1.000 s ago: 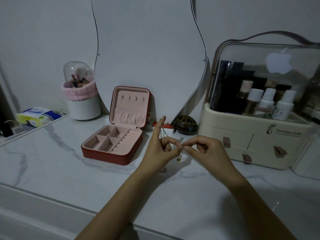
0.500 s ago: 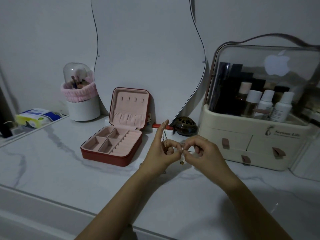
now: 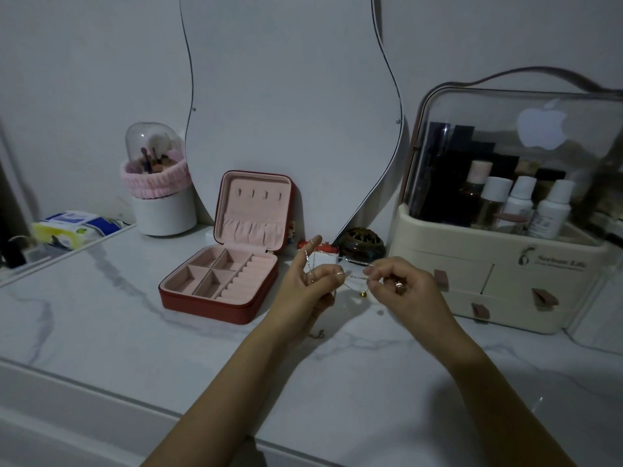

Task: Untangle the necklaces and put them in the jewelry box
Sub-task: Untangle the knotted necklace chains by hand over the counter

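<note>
Your hands have drawn apart, stretching the thin silver tangled necklaces [image 3: 354, 277] taut.
Left hand [image 3: 308, 284] and right hand [image 3: 401, 286] each pinch chain above the surface; open red jewelry box [image 3: 219, 281] waits empty, so untangling continues.

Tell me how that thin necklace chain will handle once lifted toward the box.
Likely floppy: the chain sags between the left hand and right hand. Probably light, held by fingertip pinches. Its hanging bead may swing.
</note>
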